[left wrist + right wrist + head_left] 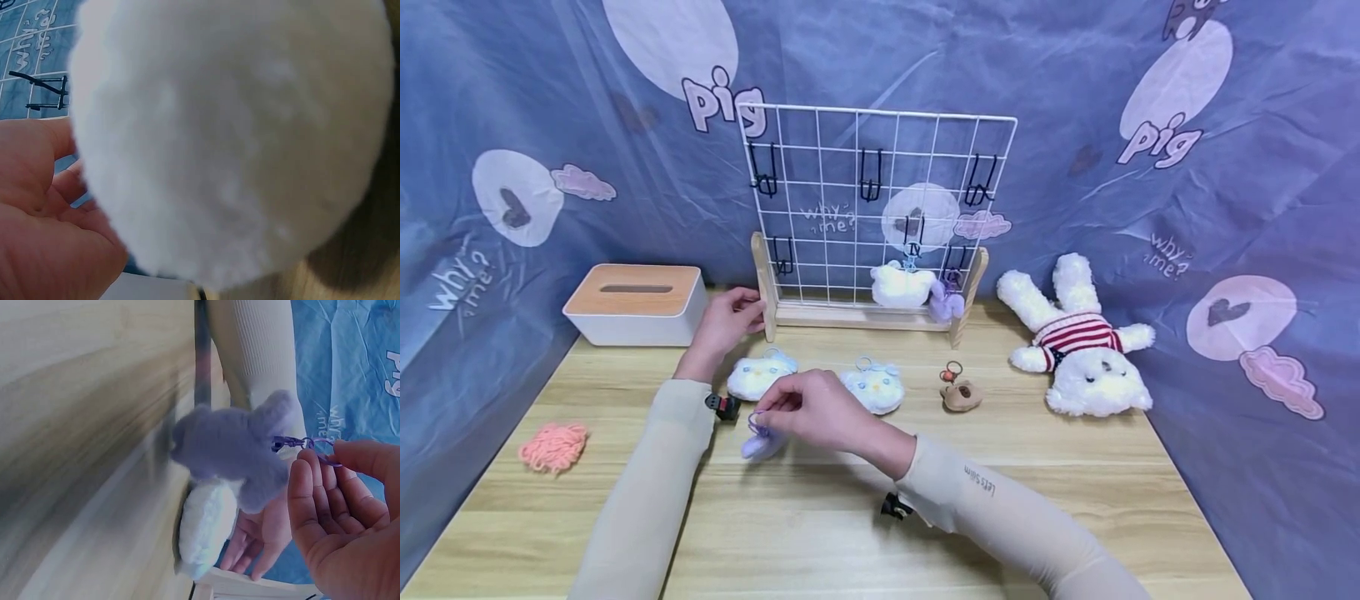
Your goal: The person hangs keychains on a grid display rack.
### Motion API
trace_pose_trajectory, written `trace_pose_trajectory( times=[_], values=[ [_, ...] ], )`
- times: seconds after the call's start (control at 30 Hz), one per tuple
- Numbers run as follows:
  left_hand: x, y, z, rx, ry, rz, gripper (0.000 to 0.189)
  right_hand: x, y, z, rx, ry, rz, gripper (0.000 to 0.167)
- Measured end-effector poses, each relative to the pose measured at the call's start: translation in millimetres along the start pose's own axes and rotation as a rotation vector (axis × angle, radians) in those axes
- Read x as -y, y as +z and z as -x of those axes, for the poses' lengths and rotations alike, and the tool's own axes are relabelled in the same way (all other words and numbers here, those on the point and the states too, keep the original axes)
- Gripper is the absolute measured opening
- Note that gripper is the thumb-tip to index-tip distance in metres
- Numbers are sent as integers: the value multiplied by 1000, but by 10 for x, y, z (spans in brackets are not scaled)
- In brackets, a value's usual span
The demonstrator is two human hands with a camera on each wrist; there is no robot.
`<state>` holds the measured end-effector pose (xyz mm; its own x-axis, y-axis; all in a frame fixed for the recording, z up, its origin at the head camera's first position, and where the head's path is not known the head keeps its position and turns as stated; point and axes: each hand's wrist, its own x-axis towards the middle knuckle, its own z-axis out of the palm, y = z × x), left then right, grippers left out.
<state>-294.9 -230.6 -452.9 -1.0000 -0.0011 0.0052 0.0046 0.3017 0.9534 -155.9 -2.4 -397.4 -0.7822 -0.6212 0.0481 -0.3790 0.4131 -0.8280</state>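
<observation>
Right hand [820, 407] pinches the ring [329, 464] of a purple plush keychain [219, 445], dangling above the table [797, 525]. Left hand [726, 321] at the rack's left wooden post [763, 275], fingers loosely extended, touching. Seems partway: white plush [898, 287] and second purple plush [946, 303] hung; two white keychains [880, 390], one brown keychain [964, 397] lie unhung; four black hooks [871, 177] bare.

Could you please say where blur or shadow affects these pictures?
Left wrist: the white fluffy round plush is blurred, a dark shadow beside it; right wrist: soft shadows streak the light wooden tabletop; head: the white wire grid looks crisp.
</observation>
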Motion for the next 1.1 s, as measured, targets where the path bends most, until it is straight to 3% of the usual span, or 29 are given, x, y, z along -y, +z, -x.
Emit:
trace_pose_trajectory(
  times=[0.5, 1.1],
  values=[
    [-20, 7, 14, -4, 9, -12, 41, 122, -328, -137, -53, -19, -22, 5],
    [-37, 4, 25, 1, -1, -14, 42, 99, -672, -416, -122, -9, -28, 9]
  ],
)
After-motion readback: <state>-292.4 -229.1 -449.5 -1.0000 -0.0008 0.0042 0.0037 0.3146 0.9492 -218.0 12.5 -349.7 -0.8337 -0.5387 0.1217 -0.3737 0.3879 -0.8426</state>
